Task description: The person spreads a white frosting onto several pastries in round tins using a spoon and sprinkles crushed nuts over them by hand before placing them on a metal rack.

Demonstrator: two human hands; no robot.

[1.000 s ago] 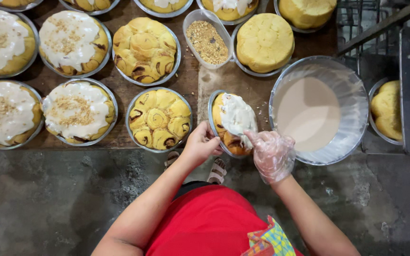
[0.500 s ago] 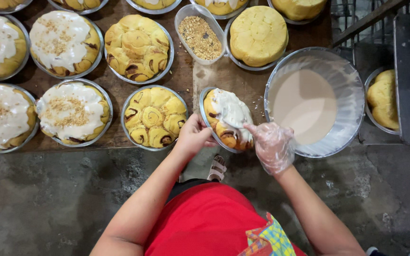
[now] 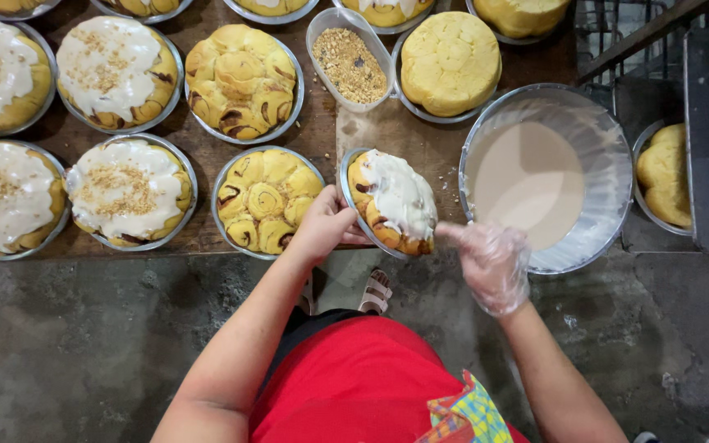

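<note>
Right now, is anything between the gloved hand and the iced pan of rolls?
Nothing visible. The right hand, in a clear plastic glove, has its fingertips at the lower right edge of the pan of rolls, which the left hand holds tilted at the table's front edge.

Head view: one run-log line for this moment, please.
left hand: grips pan of rolls, tilted | right hand: gloved, fingers at pan edge, on icing | icing bowl: right of pan | plain pan: left
</note>
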